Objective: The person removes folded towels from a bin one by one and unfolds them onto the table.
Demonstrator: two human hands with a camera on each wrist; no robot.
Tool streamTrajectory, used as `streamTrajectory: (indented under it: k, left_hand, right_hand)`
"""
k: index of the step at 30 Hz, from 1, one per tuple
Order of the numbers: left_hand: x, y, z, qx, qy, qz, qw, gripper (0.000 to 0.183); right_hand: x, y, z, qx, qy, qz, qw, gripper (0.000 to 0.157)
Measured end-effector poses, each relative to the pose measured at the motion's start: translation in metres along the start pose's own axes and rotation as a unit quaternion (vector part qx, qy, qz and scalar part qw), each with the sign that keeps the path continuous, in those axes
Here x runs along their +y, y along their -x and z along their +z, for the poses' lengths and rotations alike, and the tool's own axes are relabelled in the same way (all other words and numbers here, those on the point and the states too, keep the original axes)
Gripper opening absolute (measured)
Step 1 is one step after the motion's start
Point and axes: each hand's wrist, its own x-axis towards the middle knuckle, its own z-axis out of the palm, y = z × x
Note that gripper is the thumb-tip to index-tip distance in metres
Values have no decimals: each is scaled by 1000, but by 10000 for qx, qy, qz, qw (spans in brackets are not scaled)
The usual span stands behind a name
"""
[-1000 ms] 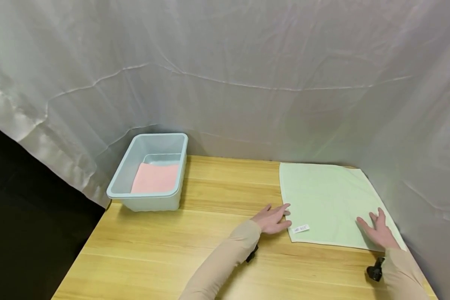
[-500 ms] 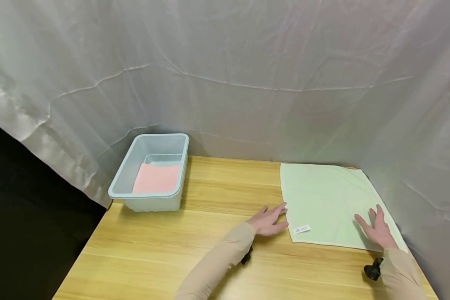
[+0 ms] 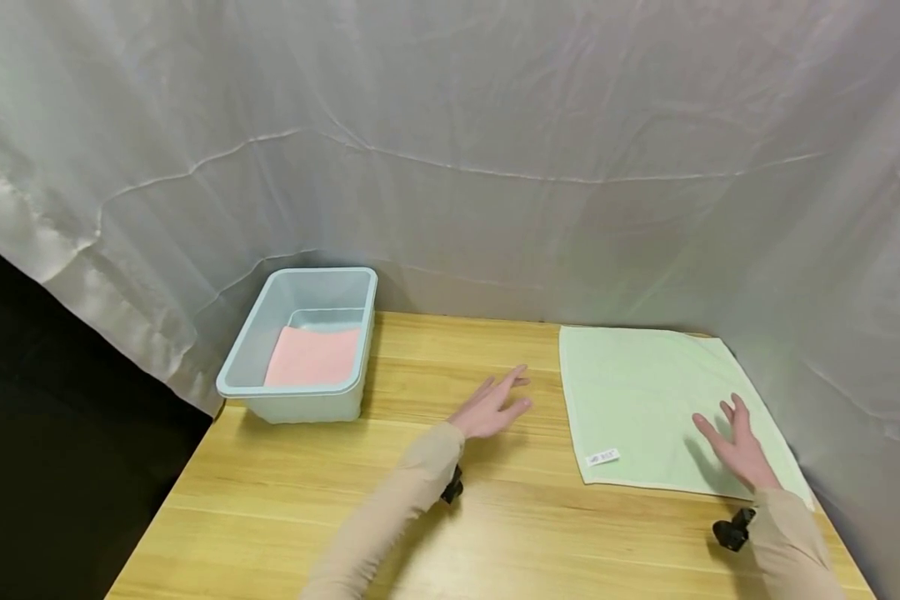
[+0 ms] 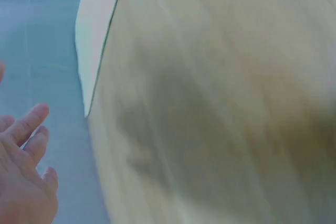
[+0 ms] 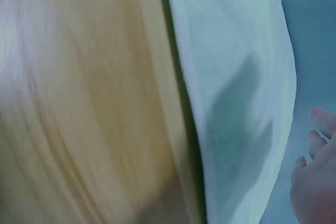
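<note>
A pale green towel (image 3: 645, 400) lies spread flat at the right of the wooden table, a small white label (image 3: 602, 457) at its near left corner. My left hand (image 3: 490, 408) is raised over the bare wood left of the towel, fingers extended and holding nothing. Above the towel's right part hovers my right hand (image 3: 737, 443), fingers spread, its shadow falling on the cloth. In the left wrist view the towel (image 4: 97, 30) shows beyond my left hand (image 4: 26, 177). The right wrist view has the towel's edge (image 5: 194, 103) beside my right hand (image 5: 317, 177).
A light blue plastic bin (image 3: 348, 387) stands at the table's back left, with a folded pink cloth (image 3: 313, 357) inside. Grey curtains (image 3: 457, 167) hang behind and to the right of the table (image 3: 420, 533). Black wrist cameras (image 3: 733, 530) hang under the sleeves.
My left hand has moved away from the towel's left edge, leftward and up. My right hand has lifted and shifted slightly left. The towel lies as before.
</note>
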Motion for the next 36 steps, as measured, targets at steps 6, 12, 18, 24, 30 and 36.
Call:
streamTrajectory:
  k: [6, 12, 18, 24, 30, 36]
  left_hand:
    - [-6, 12, -28, 376, -15, -65, 9993, 66]
    - [-8, 26, -56, 680, 39, -199, 9975, 66]
    - [-12, 44, -83, 1052, 227, -333, 9936, 67]
    - [-14, 63, -111, 1298, 220, -381, 9906, 68]
    - [-20, 84, -142, 1582, 192, -604, 9854, 68]
    - [-30, 106, -172, 1855, 141, -720, 9799, 70]
  right_hand:
    - [-18, 1, 5, -5, 45, -131, 9999, 94]
    - [-38, -1, 10, -78, 130, -261, 9995, 94]
    - [-60, -3, 17, -83, 321, -439, 9985, 93]
    - [-79, -2, 21, -36, 446, -685, 9966, 91]
    - [-95, 0, 24, -27, 477, -894, 9949, 91]
    - [-108, 3, 25, 5, 493, -1048, 9933, 91]
